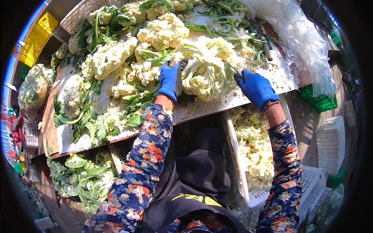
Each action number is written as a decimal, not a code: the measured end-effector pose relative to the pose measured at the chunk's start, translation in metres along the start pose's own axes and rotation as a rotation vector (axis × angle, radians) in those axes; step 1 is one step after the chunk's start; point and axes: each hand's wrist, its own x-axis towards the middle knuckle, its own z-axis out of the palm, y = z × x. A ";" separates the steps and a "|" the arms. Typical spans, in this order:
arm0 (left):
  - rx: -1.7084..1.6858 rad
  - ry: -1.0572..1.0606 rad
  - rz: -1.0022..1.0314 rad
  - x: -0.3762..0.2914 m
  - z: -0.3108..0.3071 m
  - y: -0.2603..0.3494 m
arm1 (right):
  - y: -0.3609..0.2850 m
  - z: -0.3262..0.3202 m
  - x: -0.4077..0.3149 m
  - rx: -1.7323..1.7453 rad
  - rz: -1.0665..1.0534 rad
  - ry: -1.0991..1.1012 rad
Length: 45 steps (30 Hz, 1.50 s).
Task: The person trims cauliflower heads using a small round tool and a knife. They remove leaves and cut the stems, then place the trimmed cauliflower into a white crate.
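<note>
My right hand [256, 88], in a blue glove with dark fingertips, grips a knife [231, 66]. Its narrow blade reaches the right side of a large cauliflower head [205, 70], which lies stem side up with pale stalks showing. At the left edge of that head is my left hand [171, 80], gloved the same way, holding it; some of its fingers are hidden. Beneath both lies a white board [192, 112] strewn with crumbs. More cauliflower heads [109, 58] and trimmed green leaves [135, 119] cover the board to the left.
A white crate [236, 151] of cut florets [256, 154] stands below the board's edge. Leaf trimmings [90, 177] fill a container at lower left. Another knife [267, 51] lies at the back right beside clear plastic bags [303, 43]. Empty white crates [330, 145] stand at right.
</note>
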 end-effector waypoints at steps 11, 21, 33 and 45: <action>-0.265 -0.181 -0.067 -0.001 -0.008 -0.026 | 0.002 0.001 -0.003 0.279 0.171 -0.170; -0.402 -0.414 -0.065 -0.014 0.030 -0.010 | 0.020 0.019 -0.027 0.714 0.231 0.048; -0.120 -0.632 -0.062 -0.023 0.029 -0.033 | 0.008 0.031 -0.160 0.351 0.447 0.320; -0.033 -0.612 0.089 -0.024 0.047 -0.044 | 0.074 0.024 -0.117 1.409 0.568 -0.174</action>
